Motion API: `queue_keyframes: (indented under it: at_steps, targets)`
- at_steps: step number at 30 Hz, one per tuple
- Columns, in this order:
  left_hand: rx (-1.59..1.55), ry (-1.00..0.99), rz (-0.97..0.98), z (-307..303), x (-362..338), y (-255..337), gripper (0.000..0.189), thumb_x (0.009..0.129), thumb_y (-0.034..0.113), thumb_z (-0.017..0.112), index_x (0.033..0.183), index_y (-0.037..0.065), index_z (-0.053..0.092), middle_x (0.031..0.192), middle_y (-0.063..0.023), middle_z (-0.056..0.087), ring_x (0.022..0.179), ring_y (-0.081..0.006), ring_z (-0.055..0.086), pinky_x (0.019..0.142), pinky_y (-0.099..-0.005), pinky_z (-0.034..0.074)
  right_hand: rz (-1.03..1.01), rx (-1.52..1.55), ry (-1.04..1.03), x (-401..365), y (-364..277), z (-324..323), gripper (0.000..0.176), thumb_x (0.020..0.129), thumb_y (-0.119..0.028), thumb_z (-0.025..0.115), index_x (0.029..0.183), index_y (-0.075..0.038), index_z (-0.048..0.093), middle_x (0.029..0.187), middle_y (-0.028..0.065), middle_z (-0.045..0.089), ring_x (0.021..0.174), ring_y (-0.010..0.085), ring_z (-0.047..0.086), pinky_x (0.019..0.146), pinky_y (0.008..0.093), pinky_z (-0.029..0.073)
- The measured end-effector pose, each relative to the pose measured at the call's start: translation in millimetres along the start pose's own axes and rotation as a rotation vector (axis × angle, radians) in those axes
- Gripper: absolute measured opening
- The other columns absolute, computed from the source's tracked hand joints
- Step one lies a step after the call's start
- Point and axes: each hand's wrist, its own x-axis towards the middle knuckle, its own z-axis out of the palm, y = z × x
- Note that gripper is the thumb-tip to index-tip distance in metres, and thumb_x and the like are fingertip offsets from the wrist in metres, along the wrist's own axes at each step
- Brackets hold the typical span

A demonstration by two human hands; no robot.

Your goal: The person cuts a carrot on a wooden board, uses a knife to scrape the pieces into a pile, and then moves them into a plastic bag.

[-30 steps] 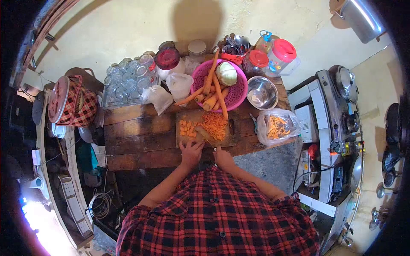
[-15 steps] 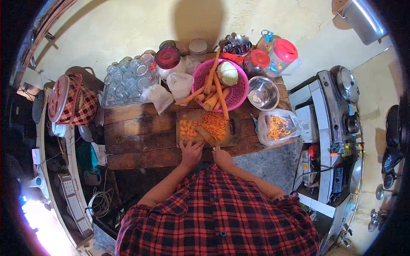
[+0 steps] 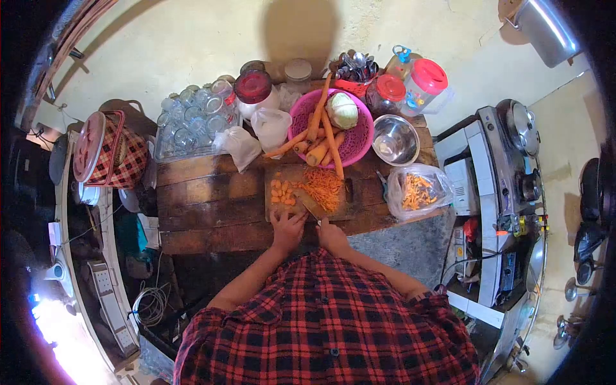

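Note:
A wooden cutting board [image 3: 278, 213] lies on the dark wooden table [image 3: 205, 205]. On it are round carrot slices [image 3: 282, 192] at the left and a heap of shredded carrot [image 3: 323, 187] at the right. My left hand [image 3: 287, 230] presses down on the board's near edge, fingers bent over a carrot piece. Beside it my right hand [image 3: 333, 236] grips a knife [image 3: 310, 205] whose blade slants up and left across the board.
A pink basket [image 3: 359, 141] behind the board holds whole carrots and a cabbage. A steel bowl [image 3: 394, 139], a bag of peelings [image 3: 418, 190], lidded jars [image 3: 255, 90] and a tray of glasses [image 3: 192, 122] surround it. A stove [image 3: 513, 167] stands at the right.
Both hands have barely shifted; the right hand has edged slightly left and up with the knife. The carrot piles look the same.

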Motion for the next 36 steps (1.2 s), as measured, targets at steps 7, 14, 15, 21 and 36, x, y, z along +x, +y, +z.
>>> queue_keyframes:
  at_steps: [7,14,15,21,36]
  targets:
    - [0.04,-0.039,0.018,7.6,-3.5,-2.6,0.034,0.072,0.015,0.063,0.106,0.014,0.064,0.111,0.0036,0.059,0.102,-0.0231,0.049,0.096,-0.0582,0.022,0.006,0.005,0.081,4.6,-1.1,-2.2,0.031,0.09,-0.028,0.046,0.1,0.002,0.043,0.072,0.0258,0.06,0.069,0.0427,0.06,0.058,0.0506,0.048]
    - [0.06,-0.134,0.104,14.6,6.9,8.5,0.05,0.074,0.024,0.06,0.123,0.012,0.052,0.123,-0.0074,0.049,0.114,-0.0321,0.04,0.098,-0.0613,0.018,-0.018,-0.147,0.377,-17.9,12.0,-36.8,0.022,0.086,-0.024,0.053,0.092,-0.002,0.049,0.081,0.0199,0.06,0.07,0.0374,0.061,0.057,0.0456,0.049]
    - [0.059,-0.132,0.11,18.1,8.8,10.1,0.05,0.074,0.024,0.06,0.123,0.012,0.052,0.123,-0.0074,0.049,0.114,-0.0321,0.04,0.098,-0.0613,0.018,-0.014,-0.147,0.383,-20.0,14.4,-40.8,0.022,0.086,-0.024,0.053,0.092,-0.002,0.049,0.081,0.0199,0.06,0.07,0.0374,0.061,0.057,0.0456,0.049]
    - [-0.151,-0.036,0.137,7.3,35.8,33.8,0.06,0.075,0.047,0.06,0.128,0.022,0.048,0.139,-0.0197,0.028,0.127,-0.0416,0.023,0.098,-0.0626,0.015,-0.146,-0.211,0.478,-28.1,19.1,-57.0,0.02,0.077,-0.019,0.061,0.09,-0.003,0.056,0.087,0.0157,0.059,0.078,0.0326,0.058,0.069,0.0434,0.047]
    - [0.116,0.063,-0.257,3.6,67.8,-54.7,0.043,0.075,0.037,0.06,0.111,0.013,0.055,0.123,-0.0096,0.051,0.117,-0.0301,0.041,0.093,-0.0533,0.025,0.029,0.084,0.487,-70.8,40.5,-111.0,0.021,0.078,-0.021,0.062,0.087,-0.002,0.063,0.08,0.0185,0.061,0.079,0.0373,0.059,0.071,0.0453,0.047]
